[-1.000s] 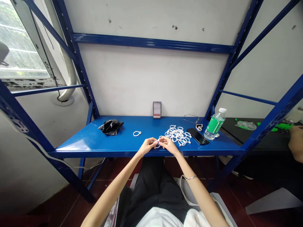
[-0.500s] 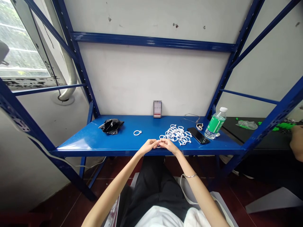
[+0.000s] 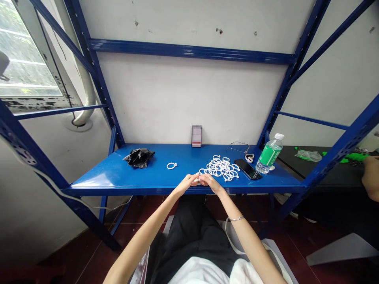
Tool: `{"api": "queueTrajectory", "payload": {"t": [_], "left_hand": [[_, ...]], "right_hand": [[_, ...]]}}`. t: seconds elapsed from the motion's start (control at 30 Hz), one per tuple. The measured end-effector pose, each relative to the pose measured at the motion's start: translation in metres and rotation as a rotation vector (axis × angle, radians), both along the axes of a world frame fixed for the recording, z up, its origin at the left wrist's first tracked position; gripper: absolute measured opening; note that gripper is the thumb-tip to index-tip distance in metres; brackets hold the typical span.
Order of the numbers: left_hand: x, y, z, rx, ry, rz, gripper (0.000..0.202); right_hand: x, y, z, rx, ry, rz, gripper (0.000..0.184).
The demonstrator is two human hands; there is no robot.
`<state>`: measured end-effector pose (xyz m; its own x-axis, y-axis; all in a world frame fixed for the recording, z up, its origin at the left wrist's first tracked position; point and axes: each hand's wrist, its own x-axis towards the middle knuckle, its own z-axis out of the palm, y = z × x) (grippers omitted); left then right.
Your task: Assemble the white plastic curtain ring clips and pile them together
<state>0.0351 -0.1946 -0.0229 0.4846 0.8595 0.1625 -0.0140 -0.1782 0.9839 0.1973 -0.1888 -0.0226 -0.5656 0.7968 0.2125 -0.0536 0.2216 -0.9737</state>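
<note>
At the front edge of the blue table (image 3: pixel 97 177), my left hand (image 3: pixel 187 183) and my right hand (image 3: pixel 209 182) meet fingertip to fingertip. Both are closed on a white plastic ring (image 3: pixel 196 180), of which only a small part shows between the fingers. Just beyond my right hand lies a loose pile of white plastic rings (image 3: pixel 217 167), each with a small knob. One single white ring (image 3: pixel 171 166) lies apart, to the left and beyond my left hand.
A crumpled black plastic bag (image 3: pixel 139 157) lies at the left. Right of the pile are a black phone (image 3: pixel 248 169), a green-labelled water bottle (image 3: pixel 269 154) and a coiled cable (image 3: pixel 249 158). A small upright device (image 3: pixel 197 136) leans on the wall. Another person's hand (image 3: pixel 371 177) is far right.
My fingers have shifted slightly around the white ring, and its visible part now shows between the fingertips rather than beneath them. The pile and the single ring stay put.
</note>
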Motion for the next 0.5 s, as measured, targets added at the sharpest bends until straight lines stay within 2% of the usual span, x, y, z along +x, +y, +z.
{"api": "queueTrajectory", "payload": {"t": [0.23, 0.5], "left_hand": [[0.0023, 0.0004, -0.0041, 0.014, -0.096, 0.033, 0.063], [0.0062, 0.0003, -0.0056, -0.003, -0.173, 0.038, 0.06]], "right_hand": [[-0.0063, 0.0017, -0.0025, -0.066, 0.076, 0.001, 0.049], [-0.0093, -0.0003, 0.0, -0.057, 0.109, -0.001, 0.054]]}}
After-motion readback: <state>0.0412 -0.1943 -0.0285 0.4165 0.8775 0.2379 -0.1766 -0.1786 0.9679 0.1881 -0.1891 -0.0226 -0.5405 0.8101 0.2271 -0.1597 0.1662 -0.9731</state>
